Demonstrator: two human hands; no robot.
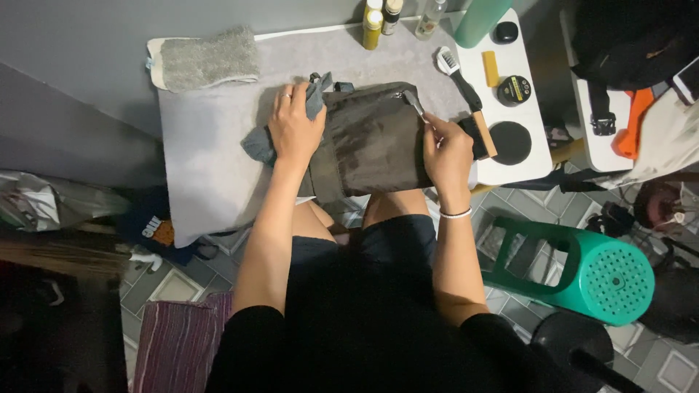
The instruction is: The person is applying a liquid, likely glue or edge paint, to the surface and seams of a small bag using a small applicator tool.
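Grey mat (211, 160) under both hands, with a dark brown bag (375, 142) lying flat between them. Left hand (295, 127) presses, closed, on a grey cloth (262, 145) at the bag's left edge; right hand (445, 153) grips a small metal-tipped tool (415, 104) at the bag's upper right corner. Steadying the bag firmly appears advisable while the tool works. Brush (459, 76) and round tin (514, 89) lie beyond the right hand.

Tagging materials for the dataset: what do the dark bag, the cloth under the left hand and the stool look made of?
Dark bag: looks like coated fabric or leather, brown-black with a dull sheen and soft creases; can't tell which. Cloth under left hand: soft grey woven textile, bunched folds. Green stool: moulded plastic, glossy, perforated seat.
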